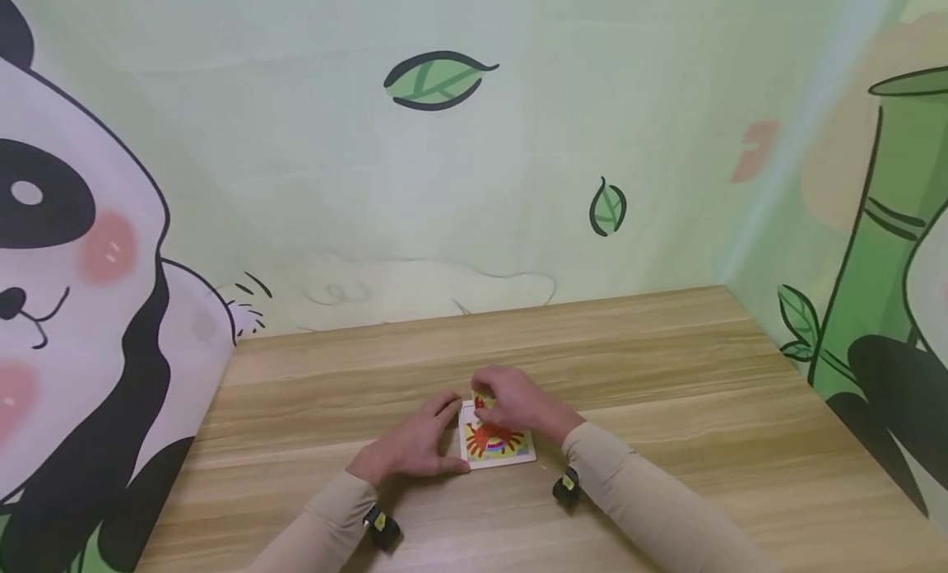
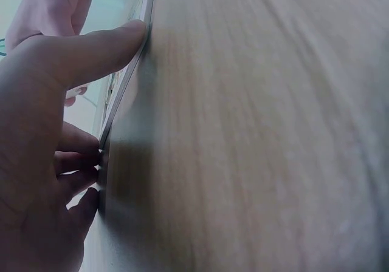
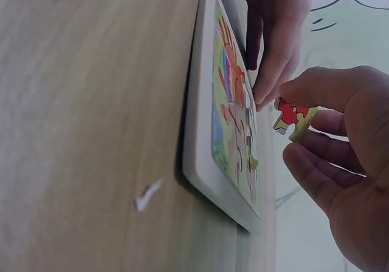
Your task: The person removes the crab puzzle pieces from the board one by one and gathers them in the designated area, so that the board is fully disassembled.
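Note:
A small square jigsaw puzzle board [image 1: 498, 464] with a white border lies on the wooden table; its picture has a red figure and a rainbow-striped patch. My left hand [image 1: 415, 443] rests at the board's left side. Its extended thumb touches the near corner and its fingertips are by the far corner. Above the board, my right hand [image 1: 518, 402] pinches a puzzle piece [image 3: 293, 119] between thumb and fingers. That piece is yellow-green and red, with a notch, and is clear of the board in the right wrist view. My right hand hides part of the board's far side in the head view.
The table [image 1: 311, 384] extends around the board. A small white mark or scrap [image 3: 147, 195] shows on the wood beside it. Behind the table stands a pale green wall [image 1: 311, 170] printed with leaves, pandas and bamboo.

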